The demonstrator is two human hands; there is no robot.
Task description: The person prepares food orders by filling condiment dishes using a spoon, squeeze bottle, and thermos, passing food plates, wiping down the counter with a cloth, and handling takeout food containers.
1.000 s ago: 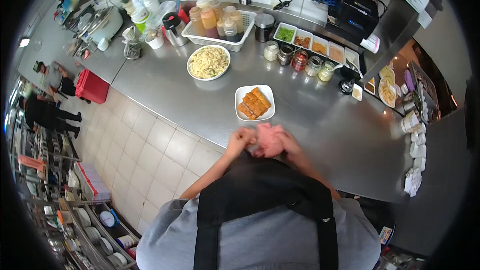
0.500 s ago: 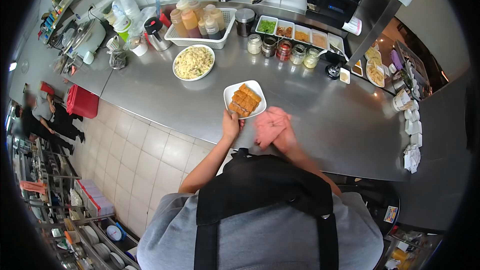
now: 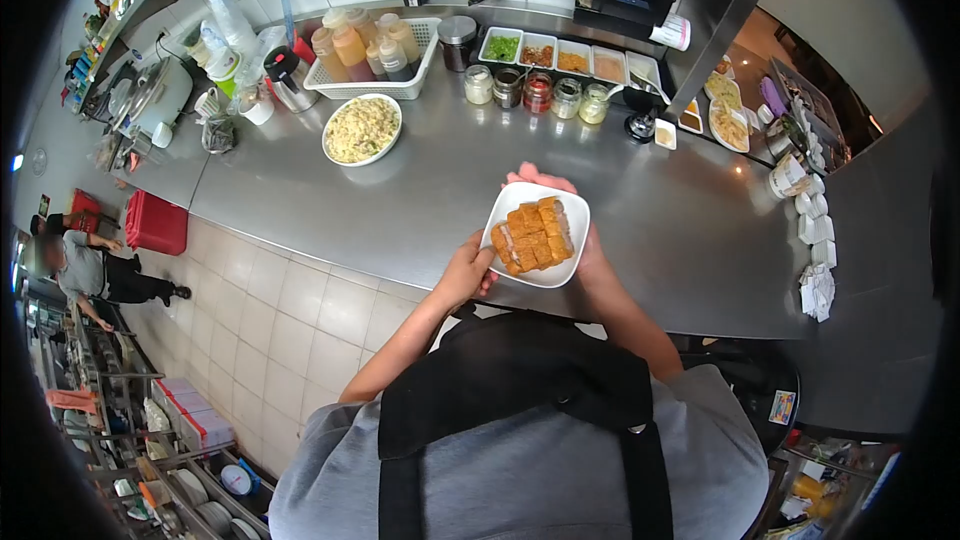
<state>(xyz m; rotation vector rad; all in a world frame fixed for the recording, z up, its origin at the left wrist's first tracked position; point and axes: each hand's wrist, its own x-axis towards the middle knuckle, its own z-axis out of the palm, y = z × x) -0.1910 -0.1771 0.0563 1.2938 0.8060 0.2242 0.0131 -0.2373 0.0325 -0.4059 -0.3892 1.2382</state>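
Note:
A square white plate (image 3: 578,210) with sliced golden-brown fried food (image 3: 535,236) is lifted close to me, over the counter's front edge. My left hand (image 3: 466,270) grips the plate by its left rim. On the plate's right side is my right hand (image 3: 592,252), mostly hidden beneath it, its fingers out of sight. Part of a pink cloth (image 3: 540,178) shows past the plate's far rim. Farther back on the left, a white bowl of pale yellow food (image 3: 362,130) rests on the steel counter (image 3: 430,180).
Behind the bowl stands a white basket (image 3: 425,50) of sauce bottles. Several jars (image 3: 537,92) and topping trays (image 3: 573,58) line the back. White containers (image 3: 822,230) are stacked at the right. Two people (image 3: 85,265) are on the floor at far left, near a red cooler (image 3: 157,222).
The plate has risen off the counter toward me, first with my left hand on it, now with both hands at it. The pink cloth has gone from in front of my right hand to behind the plate.

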